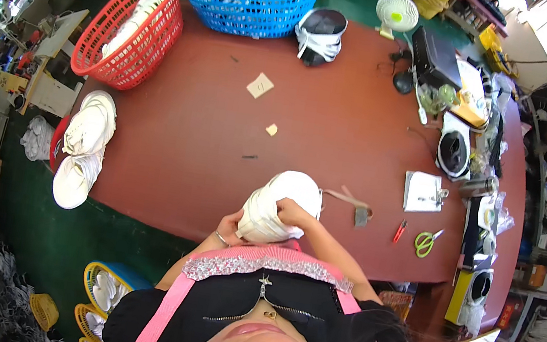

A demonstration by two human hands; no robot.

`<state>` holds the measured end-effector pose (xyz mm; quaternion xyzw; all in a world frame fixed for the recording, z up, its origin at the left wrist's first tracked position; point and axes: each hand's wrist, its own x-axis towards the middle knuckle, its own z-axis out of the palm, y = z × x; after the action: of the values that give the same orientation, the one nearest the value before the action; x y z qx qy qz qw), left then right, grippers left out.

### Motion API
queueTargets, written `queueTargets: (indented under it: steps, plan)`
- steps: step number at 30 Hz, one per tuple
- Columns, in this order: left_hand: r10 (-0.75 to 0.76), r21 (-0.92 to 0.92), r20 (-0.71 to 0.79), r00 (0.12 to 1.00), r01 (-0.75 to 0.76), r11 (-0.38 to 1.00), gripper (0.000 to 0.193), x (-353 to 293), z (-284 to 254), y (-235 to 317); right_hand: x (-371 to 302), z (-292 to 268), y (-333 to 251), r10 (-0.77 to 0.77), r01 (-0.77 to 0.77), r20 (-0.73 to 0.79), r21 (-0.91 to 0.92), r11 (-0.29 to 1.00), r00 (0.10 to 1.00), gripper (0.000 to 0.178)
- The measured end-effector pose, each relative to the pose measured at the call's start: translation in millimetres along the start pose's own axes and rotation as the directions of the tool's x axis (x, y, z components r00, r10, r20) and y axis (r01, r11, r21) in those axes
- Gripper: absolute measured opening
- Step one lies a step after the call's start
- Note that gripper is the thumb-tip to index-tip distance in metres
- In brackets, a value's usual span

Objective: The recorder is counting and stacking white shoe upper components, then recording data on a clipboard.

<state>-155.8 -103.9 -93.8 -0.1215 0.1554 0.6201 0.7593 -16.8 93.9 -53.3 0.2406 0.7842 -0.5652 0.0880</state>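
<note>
At the table's near edge I hold a bundle of white shoe uppers [288, 189], rounded at its far end and layered along its near side. My left hand [230, 227], with a bracelet at the wrist, grips the bundle's near left side; its fingers are partly hidden behind it. My right hand [293, 214] lies over the right side with its fingers curled in against the white material. Whether those fingers pinch a strip or the uppers themselves is too small to tell. Similar white uppers [89, 133] lie stacked at the table's left edge.
Across the reddish-brown table [187, 130] stand a red basket [137, 51] of white pieces and a blue basket [248, 11]. A tied black-and-white bundle [320, 36] sits beside them. Rightward lie green-handled scissors [424, 244], a red cutter [400, 231], a clipboard [424, 193] and a small fan [396, 13].
</note>
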Motion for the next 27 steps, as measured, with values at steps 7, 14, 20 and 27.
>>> queueTargets:
  steps: [7, 14, 20, 27]
  plan:
    - [0.071, 0.074, -0.329, 0.942, -0.049, 0.996, 0.082, -4.7, 17.8, 7.7, 11.0, 0.0, -1.9, -0.045, 0.021, -0.493, -0.055, 0.998, 0.869, 0.015]
    - [-0.006, 0.133, -0.362, 0.932, 0.058, 0.989, 0.084, -10.8, -21.8, 13.5, -6.7, -71.1, 58.1, 0.356, -0.561, -0.843, 0.079, 0.824, 0.403, 0.030]
    - [-0.013, 0.120, -0.324, 0.946, 0.055, 0.991, 0.072, -6.1, -31.6, 17.7, 6.1, -68.9, 120.9, 0.409, -0.581, -0.755, 0.046, 0.813, 0.513, 0.037]
    - [0.454, 0.443, -0.727, 0.516, -0.153, 0.883, 0.033, -27.5, -77.9, 15.2, 29.1, -49.4, 24.3, 0.209, 0.256, -0.655, 0.540, 0.802, 0.726, 0.022]
